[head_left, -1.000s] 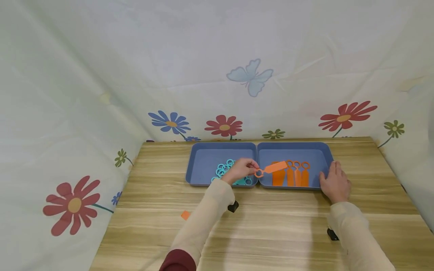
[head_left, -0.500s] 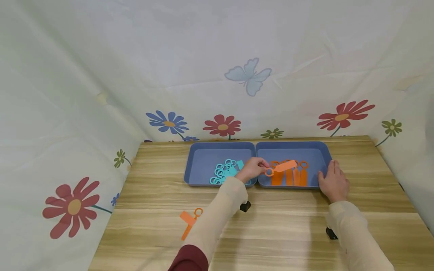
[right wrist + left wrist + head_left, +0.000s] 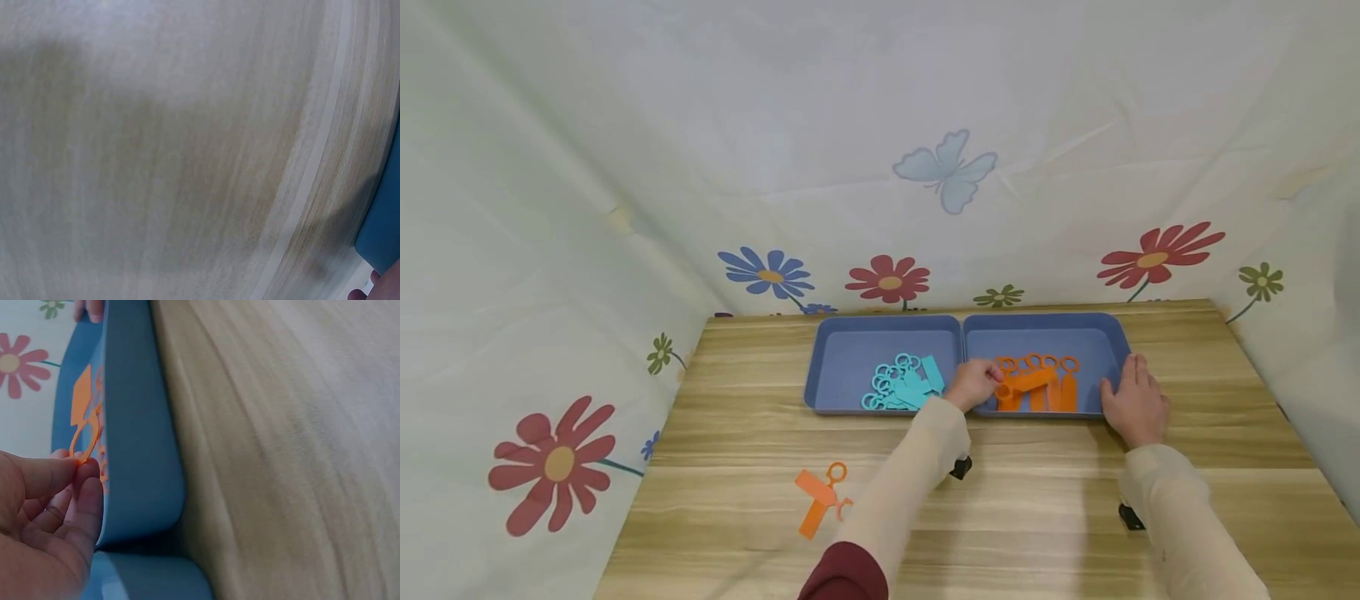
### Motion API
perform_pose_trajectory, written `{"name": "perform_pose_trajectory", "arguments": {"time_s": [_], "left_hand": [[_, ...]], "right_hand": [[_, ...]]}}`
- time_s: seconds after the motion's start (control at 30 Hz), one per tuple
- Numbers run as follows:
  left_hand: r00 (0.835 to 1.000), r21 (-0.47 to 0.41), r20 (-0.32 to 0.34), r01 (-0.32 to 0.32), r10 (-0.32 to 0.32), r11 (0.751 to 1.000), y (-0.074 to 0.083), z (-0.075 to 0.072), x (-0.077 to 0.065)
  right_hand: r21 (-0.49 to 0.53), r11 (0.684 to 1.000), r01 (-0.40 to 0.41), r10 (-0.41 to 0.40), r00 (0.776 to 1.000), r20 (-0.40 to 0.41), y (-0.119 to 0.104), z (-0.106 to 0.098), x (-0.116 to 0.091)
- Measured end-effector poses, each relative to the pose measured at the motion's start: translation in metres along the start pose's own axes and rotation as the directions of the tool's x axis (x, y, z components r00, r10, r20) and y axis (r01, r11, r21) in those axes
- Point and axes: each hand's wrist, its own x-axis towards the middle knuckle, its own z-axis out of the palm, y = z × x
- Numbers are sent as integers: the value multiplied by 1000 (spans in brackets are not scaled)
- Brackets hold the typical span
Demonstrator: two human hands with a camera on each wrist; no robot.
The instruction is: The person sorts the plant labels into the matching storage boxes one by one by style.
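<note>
My left hand (image 3: pixel 973 383) reaches over the near left part of the right blue tray (image 3: pixel 1045 340). In the left wrist view, its thumb and fingers pinch the ring of a flat orange tag (image 3: pixel 81 403). The tag's paddle-shaped body slants over several more orange tags (image 3: pixel 1068 392) lying side by side in that tray, rings toward the back. My right hand (image 3: pixel 1138 408) rests at the right tray's right rim, fingers extended along it. In the right wrist view only a few fingertips (image 3: pixel 375 278) show beside the tray's corner.
Left of that tray, a second blue tray (image 3: pixel 842 358) touches it and holds a heap of teal ringed tags (image 3: pixel 913 387). Loose orange tags (image 3: pixel 813 518) lie crossed on the wooden table (image 3: pixel 737 458), left of my left forearm. A flowered cloth (image 3: pixel 760 150) hangs behind.
My left hand has moved right with the orange tag, from over the left tray to low over the right tray. More of the loose orange tags now show. My right hand stays put.
</note>
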Motion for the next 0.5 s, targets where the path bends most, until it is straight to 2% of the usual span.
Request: {"name": "perform_pose_trajectory", "arguments": {"time_s": [0.13,0.2,0.3,0.37,0.43,0.5], "left_hand": [[997,124,-72,-14,23,992,1,9,3],[990,196,-102,-80,101,977,-25,27,28],[993,265,-63,-82,102,961,-39,38,48],[996,291,-29,-70,82,954,-42,41,51],[1000,340,-13,0,5,940,-18,29,30],[999,377,-31,20,-9,926,-5,24,16]], "right_hand": [[1,1000,1,-1,1000,-9,1,2,1],[1,1000,2,-2,1000,-11,2,3,1],[2,1000,5,-5,1000,-13,2,2,1],[3,1000,6,-6,1000,-13,1,2,1],[6,1000,5,-5,1000,-12,1,1,0],[6,1000,2,-2,1000,-9,1,0,-1]]}}
